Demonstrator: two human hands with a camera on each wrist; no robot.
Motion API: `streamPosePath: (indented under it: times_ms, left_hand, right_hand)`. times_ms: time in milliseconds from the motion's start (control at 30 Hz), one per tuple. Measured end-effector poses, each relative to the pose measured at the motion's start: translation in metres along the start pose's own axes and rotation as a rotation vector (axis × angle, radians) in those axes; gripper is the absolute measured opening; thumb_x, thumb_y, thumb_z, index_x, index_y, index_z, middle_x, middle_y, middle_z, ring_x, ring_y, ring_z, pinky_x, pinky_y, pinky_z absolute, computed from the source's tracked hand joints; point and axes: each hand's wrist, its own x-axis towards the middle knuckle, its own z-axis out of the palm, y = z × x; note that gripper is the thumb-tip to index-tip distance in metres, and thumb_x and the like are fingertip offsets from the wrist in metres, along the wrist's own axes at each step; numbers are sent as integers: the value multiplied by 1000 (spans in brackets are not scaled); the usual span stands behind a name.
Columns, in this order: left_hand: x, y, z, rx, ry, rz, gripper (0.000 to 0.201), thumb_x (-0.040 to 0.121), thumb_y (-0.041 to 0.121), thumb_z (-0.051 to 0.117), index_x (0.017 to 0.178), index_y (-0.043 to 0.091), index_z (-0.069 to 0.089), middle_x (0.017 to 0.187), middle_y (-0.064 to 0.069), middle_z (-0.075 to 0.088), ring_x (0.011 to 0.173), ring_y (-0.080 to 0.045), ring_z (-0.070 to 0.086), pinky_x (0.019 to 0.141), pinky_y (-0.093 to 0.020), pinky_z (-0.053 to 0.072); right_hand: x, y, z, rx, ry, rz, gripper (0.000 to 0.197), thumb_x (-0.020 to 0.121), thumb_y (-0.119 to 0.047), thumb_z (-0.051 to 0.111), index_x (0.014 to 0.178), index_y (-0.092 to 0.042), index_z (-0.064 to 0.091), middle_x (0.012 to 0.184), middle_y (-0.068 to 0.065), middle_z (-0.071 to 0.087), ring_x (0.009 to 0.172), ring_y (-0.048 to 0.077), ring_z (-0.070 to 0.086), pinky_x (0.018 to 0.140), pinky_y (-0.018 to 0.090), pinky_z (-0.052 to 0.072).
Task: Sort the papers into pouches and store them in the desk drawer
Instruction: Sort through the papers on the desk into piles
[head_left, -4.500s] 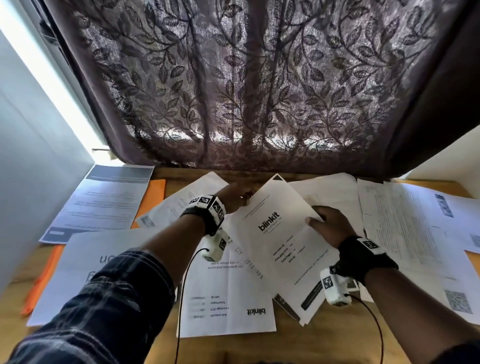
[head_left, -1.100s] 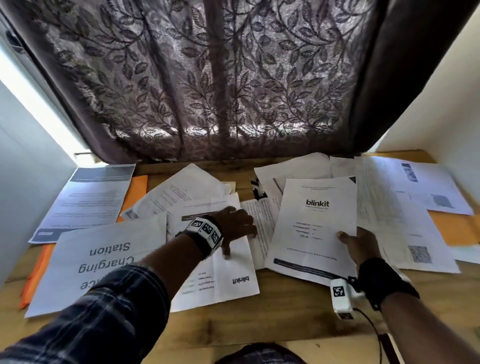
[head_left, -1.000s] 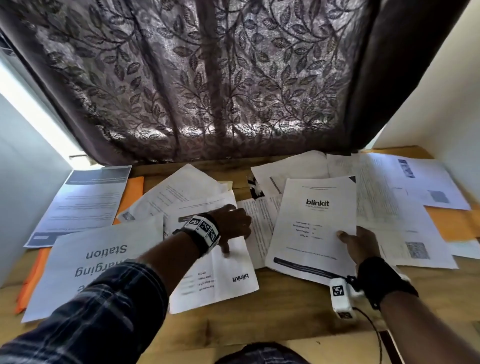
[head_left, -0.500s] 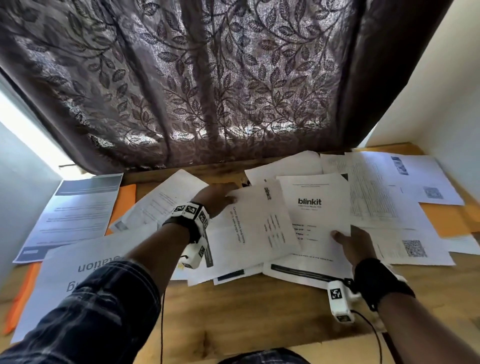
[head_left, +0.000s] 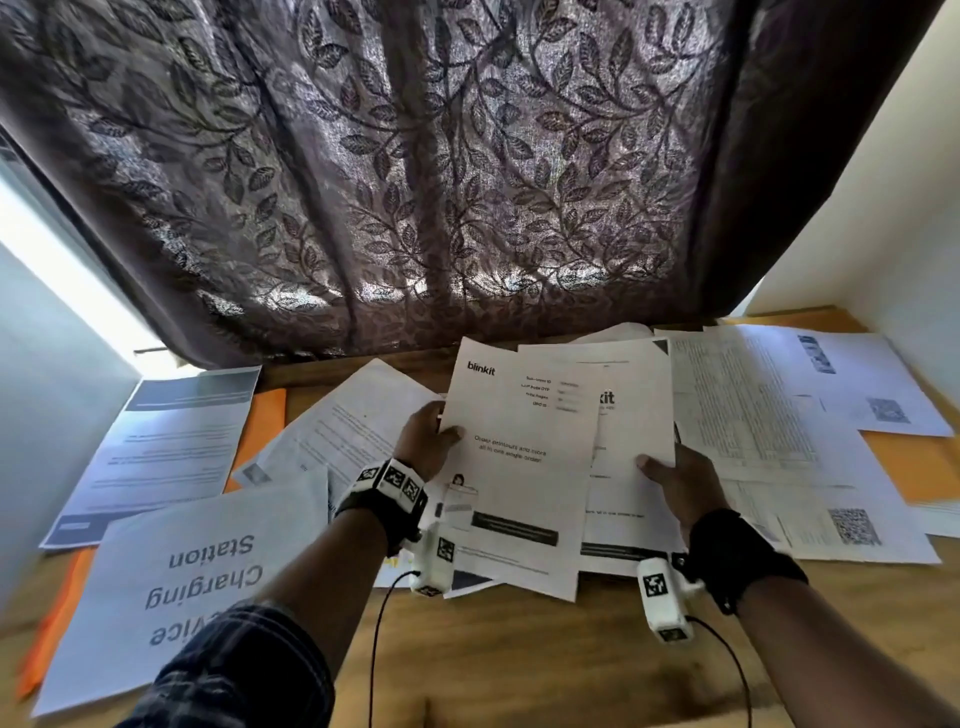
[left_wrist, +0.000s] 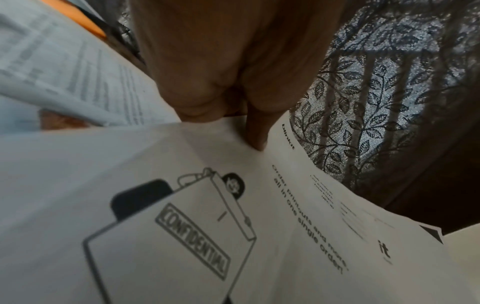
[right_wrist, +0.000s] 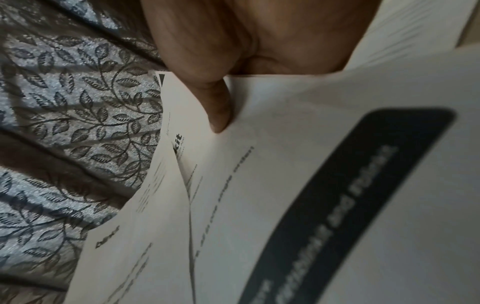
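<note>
At centre frame, a person's left hand (head_left: 426, 441) pinches the left edge of a blinkit sheet (head_left: 519, 467), thumb on top, lifting it over a second blinkit page (head_left: 631, 415) that the right hand (head_left: 675, 480) grips at its right edge, thumb likewise pressed on the face. Both sheets bow between the grips in the wrist views; judged from that, this is light, limp paper that will sag, slide against its neighbours and crease if pulled by a corner, so a mid-edge hold with fingers beneath looks safest. More papers lie scattered across the wooden desk (head_left: 519, 665): a "Charging Station" notice (head_left: 197, 587) at lower left, a blue-headed letter (head_left: 166, 447) at left, dense printed pages with QR codes (head_left: 779, 457) at right. Orange pouches (head_left: 904, 467) peek out flat beneath the papers at both sides; what they contain cannot be told. No drawer is in view. A leaf-patterned curtain (head_left: 441, 182) fills the upper frame.
</note>
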Motion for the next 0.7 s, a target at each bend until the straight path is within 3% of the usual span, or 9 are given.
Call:
streamPosePath:
  times_ms: [167,233,300,367,433,467,567,633,700]
  left_hand:
    - [-3,-31,8,-159,-29,-108,39,76,34,64,109,14,68,106,-11,74,95,-34,69,86,-54,57]
    - [-7,-35,9,-194,-32,-108,27,82,31,64,102,13,68,100,-12,74,91,-37,69,84,-55,57]
    - [-12,-31,7,-270,-23,-127,17,92,19,62,104,10,68,102,-15,74,91,-41,69,85,-54,57]
    - [-16,-29,5,-352,-19,-147,18,93,13,60,109,9,69,105,-14,74,93,-38,70,88,-57,56]
    - [-14,-29,2,-368,12,-114,24,87,18,60,108,13,70,106,-10,74,96,-34,70,89,-57,56]
    - [-14,-27,0,-371,40,-87,27,84,22,59,108,15,70,106,-7,75,97,-31,70,89,-55,56]
    - [-22,-4,-13,-396,153,6,25,89,16,60,113,11,67,107,-5,74,96,-26,69,88,-48,57]
    - [-28,9,-21,-467,238,75,17,93,6,59,109,8,65,104,-6,72,92,-24,67,83,-40,57]
    - [-36,20,-30,-614,266,138,12,93,8,60,105,9,62,101,-10,71,89,-26,66,80,-43,57]
  right_hand:
    - [-7,-20,29,49,-122,-48,23,86,-3,69,103,-18,73,103,5,75,98,22,69,94,37,51]
    - [-14,-28,41,69,-182,-52,17,87,-7,68,95,-21,75,97,0,77,94,19,72,92,39,53]
    - [-23,-38,53,130,-227,-59,15,95,-18,62,103,-18,74,100,-3,77,99,16,71,91,34,52]
    - [-30,-45,61,153,-246,-76,34,102,-37,47,124,-19,65,117,-6,70,111,10,64,98,27,46]
    - [-31,-49,67,139,-280,-124,53,95,-57,47,133,-23,59,127,-9,65,119,8,59,105,31,41]
    - [-30,-52,70,107,-294,-148,53,90,-58,55,130,-24,61,124,-10,67,118,8,60,104,33,43]
    - [-28,-69,76,7,-288,-224,21,88,-22,71,107,-30,70,105,-10,74,105,13,68,92,34,53]
    - [-27,-81,80,16,-263,-266,26,89,-11,69,106,-32,69,102,-10,74,102,11,69,91,35,54]
    - [-29,-96,83,92,-254,-291,26,90,-11,67,108,-28,70,104,-9,74,101,10,69,91,34,54]
